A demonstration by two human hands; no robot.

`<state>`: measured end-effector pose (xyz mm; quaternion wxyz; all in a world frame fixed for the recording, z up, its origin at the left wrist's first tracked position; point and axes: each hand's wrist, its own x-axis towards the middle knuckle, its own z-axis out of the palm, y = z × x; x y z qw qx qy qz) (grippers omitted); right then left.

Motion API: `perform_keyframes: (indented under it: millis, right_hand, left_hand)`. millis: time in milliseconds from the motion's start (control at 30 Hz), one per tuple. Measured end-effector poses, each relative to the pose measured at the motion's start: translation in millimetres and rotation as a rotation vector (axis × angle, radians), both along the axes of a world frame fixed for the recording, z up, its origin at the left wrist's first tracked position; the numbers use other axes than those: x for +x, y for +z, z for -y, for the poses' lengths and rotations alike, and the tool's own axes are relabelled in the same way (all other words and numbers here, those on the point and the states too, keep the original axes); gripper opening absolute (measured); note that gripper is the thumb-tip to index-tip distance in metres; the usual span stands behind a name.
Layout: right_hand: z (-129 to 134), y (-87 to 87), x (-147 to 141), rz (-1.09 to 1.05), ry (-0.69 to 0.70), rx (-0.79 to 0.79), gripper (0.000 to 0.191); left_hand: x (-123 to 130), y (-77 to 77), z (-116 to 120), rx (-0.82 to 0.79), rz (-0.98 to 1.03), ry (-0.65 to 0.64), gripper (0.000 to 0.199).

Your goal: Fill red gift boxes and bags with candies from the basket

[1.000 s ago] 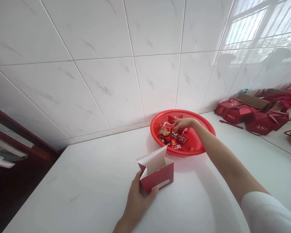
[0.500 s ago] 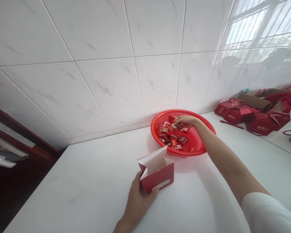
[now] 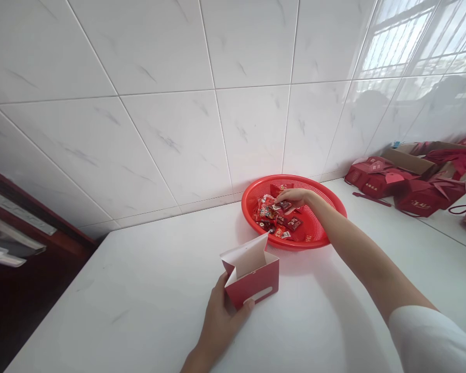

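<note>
My left hand (image 3: 223,321) is wrapped around a red paper box (image 3: 252,282) on the white table. The box's white-lined top stands open, and a pale strip runs along its front. Behind it and to the right is a red plastic basket (image 3: 326,233) with wrapped candies (image 3: 270,210) in red and dark wrappers. My right hand (image 3: 295,198) reaches into the basket from the right, fingers closed on wrapped candy among the pile. The fingertips are partly hidden, so how many pieces they hold does not show.
Several red gift boxes (image 3: 419,199) stand at the right by an open cardboard box (image 3: 407,160). A dark cord (image 3: 464,208) lies at the right edge. The tiled wall (image 3: 171,140) rises right behind the table (image 3: 140,290).
My right hand has shifted slightly left and lower in the basket, and candies near it have moved. The left hand and box stay still. Another person's fingers at the right edge have mostly left view.
</note>
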<state>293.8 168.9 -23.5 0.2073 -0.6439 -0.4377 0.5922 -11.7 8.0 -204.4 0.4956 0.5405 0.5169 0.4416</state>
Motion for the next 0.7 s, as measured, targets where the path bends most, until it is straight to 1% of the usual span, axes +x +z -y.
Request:
perform_keyframes:
  millis: [67,133,333,433,600,700]
  right_hand:
    - [-1,-1.3,0,-0.011,0.036,-0.041,0.016]
    - [-1,-2.2,0,-0.028,0.074,-0.070,0.012]
    - [1,0.4,0,-0.035,0.116,-0.089,0.018]
    - [1,0.1,0,-0.020,0.100,-0.060,0.017]
    - [0,-4.3,2,0.029,0.057,0.018,0.024]
    - [0,0.1,2,0.061,0.040,0.103,0.030]
  left_hand:
    - [1,2.5,0,-0.004,0.007,-0.006,0.084]
    - [2,4.7,1,-0.006,0.025,-0.005,0.082]
    - [5,8.9,1,-0.016,0.066,0.007,0.081]
    - [6,11.2,2,-0.022,0.068,0.017,0.082]
    - [8,18.5,4,-0.024,0.087,-0.001,0.083]
    - [8,21.9,4,-0.028,0.091,-0.021,0.082]
